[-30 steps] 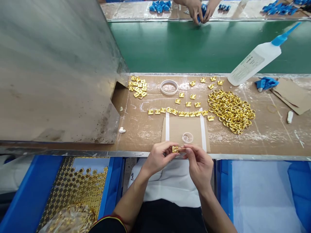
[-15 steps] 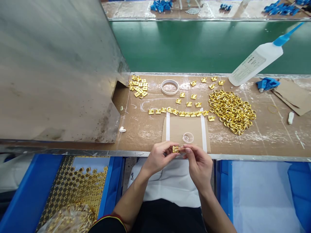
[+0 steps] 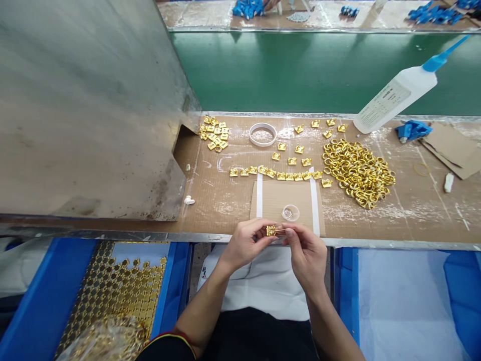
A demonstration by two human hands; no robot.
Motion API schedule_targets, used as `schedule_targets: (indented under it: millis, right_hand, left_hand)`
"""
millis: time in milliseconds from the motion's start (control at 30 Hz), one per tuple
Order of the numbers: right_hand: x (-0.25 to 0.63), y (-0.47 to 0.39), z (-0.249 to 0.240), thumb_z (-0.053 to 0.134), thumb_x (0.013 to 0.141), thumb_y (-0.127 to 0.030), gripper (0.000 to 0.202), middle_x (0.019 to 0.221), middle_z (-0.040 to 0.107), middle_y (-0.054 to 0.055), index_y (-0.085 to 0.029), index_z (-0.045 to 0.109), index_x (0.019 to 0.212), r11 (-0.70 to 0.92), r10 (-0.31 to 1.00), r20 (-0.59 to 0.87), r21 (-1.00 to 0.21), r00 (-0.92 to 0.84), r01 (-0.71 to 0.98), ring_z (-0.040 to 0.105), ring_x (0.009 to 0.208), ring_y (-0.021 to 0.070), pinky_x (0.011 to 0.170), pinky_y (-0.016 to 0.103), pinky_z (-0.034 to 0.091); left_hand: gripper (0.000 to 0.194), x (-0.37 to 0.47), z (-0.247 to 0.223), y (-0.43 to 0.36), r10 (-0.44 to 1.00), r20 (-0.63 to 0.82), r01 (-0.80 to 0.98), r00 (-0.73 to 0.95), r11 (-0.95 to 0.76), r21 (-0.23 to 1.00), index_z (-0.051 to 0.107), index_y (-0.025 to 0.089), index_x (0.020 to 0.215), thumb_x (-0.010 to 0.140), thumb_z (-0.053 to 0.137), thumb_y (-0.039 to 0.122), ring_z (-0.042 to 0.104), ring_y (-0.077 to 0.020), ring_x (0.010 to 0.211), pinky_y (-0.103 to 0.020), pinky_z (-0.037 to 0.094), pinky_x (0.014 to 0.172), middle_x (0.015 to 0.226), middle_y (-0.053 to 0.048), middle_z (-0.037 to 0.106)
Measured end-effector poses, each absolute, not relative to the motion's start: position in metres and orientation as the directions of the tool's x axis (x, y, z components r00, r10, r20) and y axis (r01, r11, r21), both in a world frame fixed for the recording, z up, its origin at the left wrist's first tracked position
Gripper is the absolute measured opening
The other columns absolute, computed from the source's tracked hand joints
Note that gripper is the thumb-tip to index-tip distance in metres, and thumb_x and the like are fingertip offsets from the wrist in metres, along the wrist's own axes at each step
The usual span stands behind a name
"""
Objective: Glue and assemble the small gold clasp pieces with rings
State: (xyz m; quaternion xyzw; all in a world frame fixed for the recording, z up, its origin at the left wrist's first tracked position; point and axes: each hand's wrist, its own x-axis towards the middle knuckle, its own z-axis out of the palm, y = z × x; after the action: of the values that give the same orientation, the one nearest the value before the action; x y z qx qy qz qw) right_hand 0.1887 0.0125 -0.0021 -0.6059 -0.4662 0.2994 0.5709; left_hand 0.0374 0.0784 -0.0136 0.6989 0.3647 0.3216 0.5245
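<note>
Between the fingertips of my left hand (image 3: 250, 243) is a small gold square metal piece (image 3: 270, 230). My right hand (image 3: 306, 250) pinches a thin stick (image 3: 280, 230), whose tip meets the piece's right side. Just beyond my fingers, a small clear round cup (image 3: 290, 213) sits on a cardboard pad (image 3: 276, 198) edged with white tape. Behind the pad runs a row of similar gold pieces (image 3: 289, 176). To its right lies a heap of gold rings (image 3: 358, 173).
A large metal housing (image 3: 93, 110) blocks the left. A white bottle with a blue nozzle (image 3: 394, 98) leans at the back right. A white tape roll (image 3: 262, 135) lies mid-table. Blue trays (image 3: 176, 281) flank my lap, the left holding gold parts. Across the green belt (image 3: 285, 70), a person's hand shows.
My hands and the gold piece stay almost in place. Across the belt, a person's hand has come into view beside the blue parts.
</note>
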Motion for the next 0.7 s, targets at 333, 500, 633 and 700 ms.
schedule_targets:
  millis: [333,500,633,700]
  right_hand:
    - [0.1879,0.0132,0.0001,0.062,0.102,-0.026,0.015,0.089,0.077,0.004,-0.023,0.076,0.097,0.122,0.907,0.186,-0.975,0.378,0.187,0.074,0.072,0.0190,0.056,0.024,0.061]
    - [0.1882,0.0129,-0.0015,0.061,0.102,-0.025,0.014,0.090,0.077,0.004,-0.023,0.075,0.098,0.124,0.908,0.181,-0.977,0.377,0.171,0.073,0.071,0.0183,0.055,0.024,0.061]
    - [0.1887,0.0122,-0.0042,0.061,0.103,-0.026,0.015,0.090,0.076,0.005,-0.022,0.075,0.100,0.124,0.908,0.180,-0.978,0.378,0.168,0.074,0.073,0.0189,0.055,0.024,0.062]
    - [0.1889,0.0120,-0.0050,0.061,0.103,-0.027,0.015,0.090,0.076,0.006,-0.021,0.075,0.100,0.120,0.909,0.175,-0.979,0.378,0.165,0.074,0.074,0.0196,0.055,0.025,0.063]
  left_hand:
    - [0.021,0.0376,-0.0149,0.0781,0.845,0.071,0.169,0.530,-0.186,0.968,0.074,0.015,0.105,0.090,0.070,0.029,0.062,-0.0118,0.063,-0.021,0.052,0.058,0.080,-0.004,0.072]
    - [0.021,0.0373,-0.0151,0.0781,0.845,0.088,0.169,0.528,-0.207,0.964,0.074,0.014,0.104,0.090,0.070,0.030,0.061,-0.0114,0.062,-0.020,0.050,0.056,0.077,-0.004,0.070]
    - [0.021,0.0374,-0.0155,0.0782,0.842,0.112,0.166,0.527,-0.231,0.959,0.073,0.013,0.104,0.090,0.070,0.029,0.060,-0.0105,0.060,-0.019,0.049,0.055,0.075,-0.003,0.070]
    - [0.022,0.0374,-0.0156,0.0782,0.842,0.117,0.166,0.527,-0.237,0.957,0.073,0.013,0.104,0.091,0.070,0.030,0.059,-0.0103,0.060,-0.019,0.049,0.054,0.076,-0.003,0.070]
